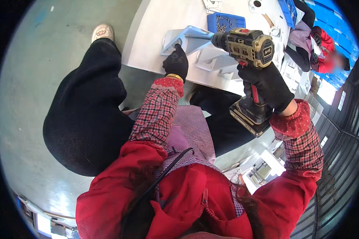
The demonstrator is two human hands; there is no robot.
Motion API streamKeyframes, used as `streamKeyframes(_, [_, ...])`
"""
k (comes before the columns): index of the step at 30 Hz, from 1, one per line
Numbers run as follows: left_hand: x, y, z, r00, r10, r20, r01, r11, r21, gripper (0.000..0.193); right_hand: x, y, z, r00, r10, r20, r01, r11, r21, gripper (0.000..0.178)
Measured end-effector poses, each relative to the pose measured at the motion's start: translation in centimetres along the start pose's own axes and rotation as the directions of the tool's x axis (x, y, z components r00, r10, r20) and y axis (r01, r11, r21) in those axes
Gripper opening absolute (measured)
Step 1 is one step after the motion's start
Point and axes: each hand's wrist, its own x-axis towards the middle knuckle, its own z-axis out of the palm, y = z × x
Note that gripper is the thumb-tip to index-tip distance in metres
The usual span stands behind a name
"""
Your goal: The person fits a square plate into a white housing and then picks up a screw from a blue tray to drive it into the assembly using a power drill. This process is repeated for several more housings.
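My right hand (pixel 267 85), in a black glove, is wrapped round the grip of a cordless drill (pixel 249 46) with a black battery pack at its base. The drill's long bit points left, toward a white angled bracket (pixel 191 38) that stands on the white table. Against the bracket's near left side rests my left hand (pixel 176 63), also gloved in black, with a finger or thumb on a round dark spot of the plate. Its other fingers are curled and partly hidden, so I cannot see how firmly they grip.
Behind the bracket sits a blue bin (pixel 226 22) with small metal pieces. More white brackets (pixel 216 57) stand at the table's near edge. White plates (pixel 213 5) lie farther back. Another person in red (pixel 327 44) sits at the right beyond the table (pixel 147 44).
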Motion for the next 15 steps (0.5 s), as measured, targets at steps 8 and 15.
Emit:
streamKeyframes(8, [-0.3, -0.1, 0.5, 0.999, 0.03, 0.016, -0.03, 0.998, 0.048, 0.032, -0.2, -0.4, 0.8, 0.994, -0.074, -0.082, 0.075, 0.997, 0.007, 0.026])
streamKeyframes(15, [-0.5, 0.4, 0.3, 0.998, 0.031, 0.046, -0.032, 0.999, 0.031, 0.031, -0.5, 0.4, 0.6, 0.994, 0.106, -0.018, -0.102, 0.983, 0.152, 0.027])
